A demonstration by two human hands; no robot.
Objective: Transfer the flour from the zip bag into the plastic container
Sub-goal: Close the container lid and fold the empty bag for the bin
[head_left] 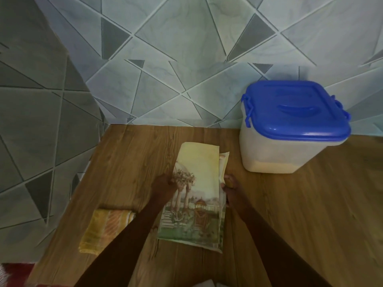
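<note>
A flat printed bag (196,195) with a yellow top and a garden picture lies on the wooden table (300,214). My left hand (164,186) rests on its left edge, fingers on the picture. My right hand (232,188) pinches its right edge with curled fingers. The plastic container (290,129) stands at the back right, translucent white with a blue clip-on lid (294,110) that is closed. A pale layer of flour shows through its lower wall.
A folded yellow and orange cloth (103,230) lies at the table's left front. The tiled wall (186,59) rises right behind the table. The table's left edge runs diagonally down to the lower left.
</note>
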